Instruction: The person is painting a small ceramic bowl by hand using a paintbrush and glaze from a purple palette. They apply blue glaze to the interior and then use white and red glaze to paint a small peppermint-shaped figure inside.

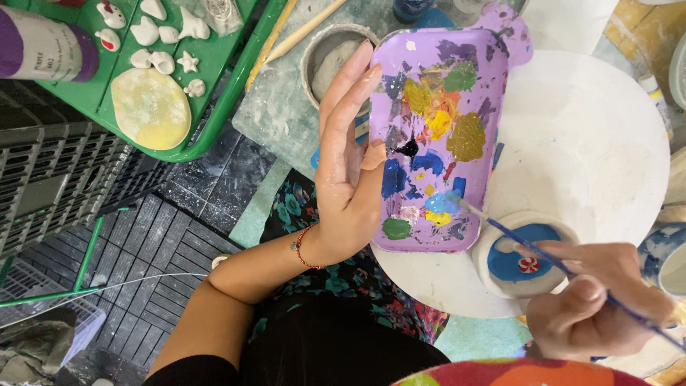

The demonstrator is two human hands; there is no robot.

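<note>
Your right hand [597, 304] is pinching a thin blue brush [532, 250], loading light blue from the purple palette tray [439, 136] your open left hand [350, 154] is steadying edgewise, risking drips onto the blue-painted round dish [522, 261] directly beneath.

The left hand [350, 154] is raised near the middle of the scene, fingers straight and close together, pointing to the far side, its thumb folded in to the right. A thin red band circles the left wrist, and the bare forearm runs down to the near left, bent at the elbow. The right hand [597, 300] sits at the near right, fingers curled in a pinch, thumb uppermost, knuckles turned left.
</note>
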